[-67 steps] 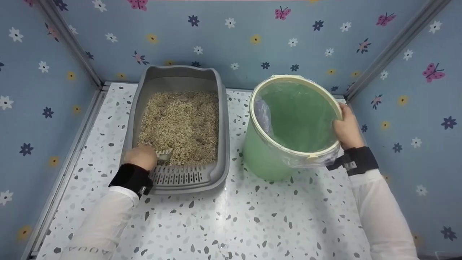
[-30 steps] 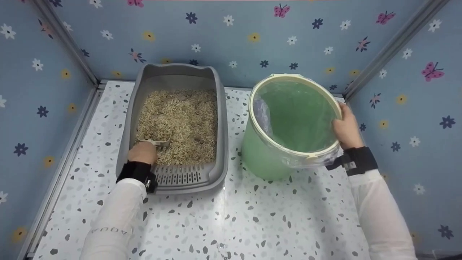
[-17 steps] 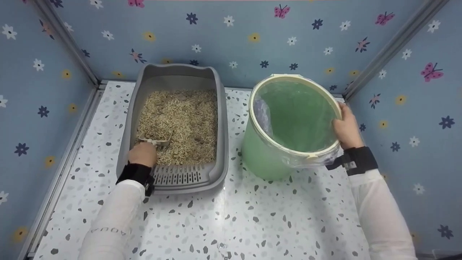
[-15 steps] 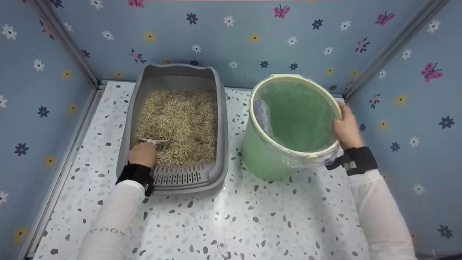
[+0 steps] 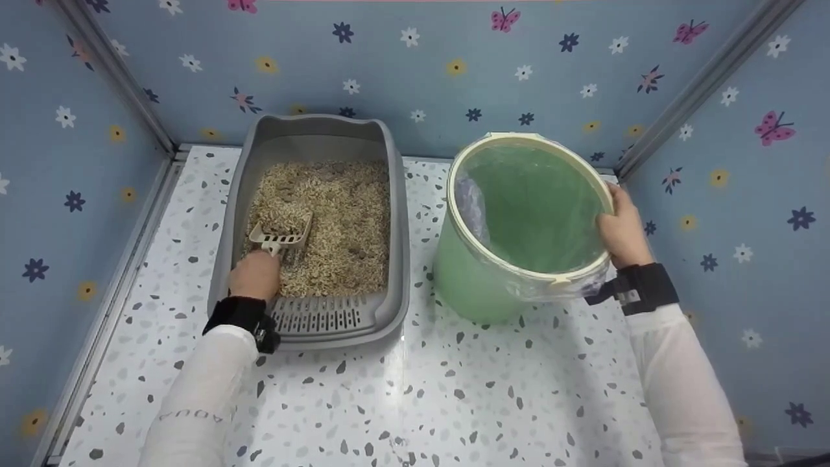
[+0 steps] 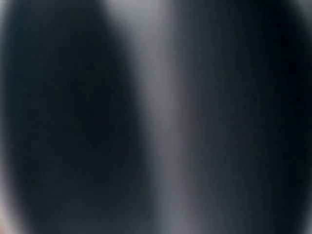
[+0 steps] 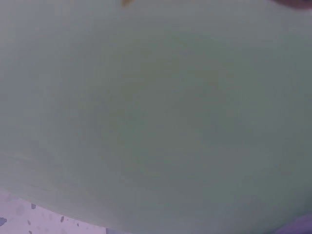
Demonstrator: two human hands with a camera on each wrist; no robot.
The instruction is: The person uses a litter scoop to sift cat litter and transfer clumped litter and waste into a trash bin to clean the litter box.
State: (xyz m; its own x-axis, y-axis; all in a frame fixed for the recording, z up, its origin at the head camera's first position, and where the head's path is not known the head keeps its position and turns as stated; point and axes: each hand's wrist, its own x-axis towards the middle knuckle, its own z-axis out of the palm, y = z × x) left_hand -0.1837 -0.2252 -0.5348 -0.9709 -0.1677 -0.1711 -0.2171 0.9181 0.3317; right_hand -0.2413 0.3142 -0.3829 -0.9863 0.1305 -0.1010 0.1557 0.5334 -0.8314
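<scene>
In the head view my left hand (image 5: 255, 277) grips the handle of a pale slotted litter scoop (image 5: 281, 240). Litter is heaped in the scoop, which is over the left part of the grey litter box (image 5: 400, 246). Granular litter (image 5: 343, 227) with some darker patches covers the box's floor. My right hand (image 5: 624, 227) holds the cream rim of a green bin (image 5: 483, 295) lined with a clear bag, and the bin leans to the right. Only a dark blur fills the left wrist view. The right wrist view is mostly the bin's pale green wall (image 7: 161, 122).
A speckled white floor (image 5: 454, 402) lies under both containers. Blue flowered panels (image 5: 428, 71) enclose the back and both sides, with grey metal rails (image 5: 117, 71) at the corners. The litter box and the bin stand side by side with a narrow gap between.
The scoop has moved from the front of the litter to farther back and has come up with litter in it. My right hand and the bin have stayed in place.
</scene>
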